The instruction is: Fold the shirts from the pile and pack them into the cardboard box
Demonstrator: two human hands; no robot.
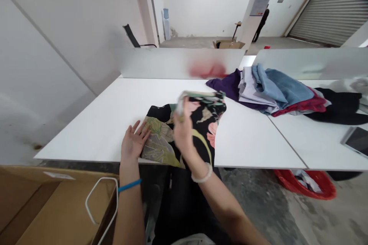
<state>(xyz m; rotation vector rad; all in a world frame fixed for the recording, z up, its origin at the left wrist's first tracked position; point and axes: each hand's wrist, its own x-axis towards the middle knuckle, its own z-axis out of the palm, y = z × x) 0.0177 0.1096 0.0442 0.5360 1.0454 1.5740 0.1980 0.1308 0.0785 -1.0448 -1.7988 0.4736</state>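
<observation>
Floral cloth [205, 120], clothes pile [268, 90] nearby, cardboard box [57, 214]

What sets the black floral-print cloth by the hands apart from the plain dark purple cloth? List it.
The black floral-print cloth carries pink, green and yellowish shapes; the plain dark purple cloth shows one colour.

The floral cloth lies at the near edge of the white table, left hand and right hand at it; the purple cloth lies farther back, untouched, partly under a pale folded cloth.

Both lie on that table.
</observation>
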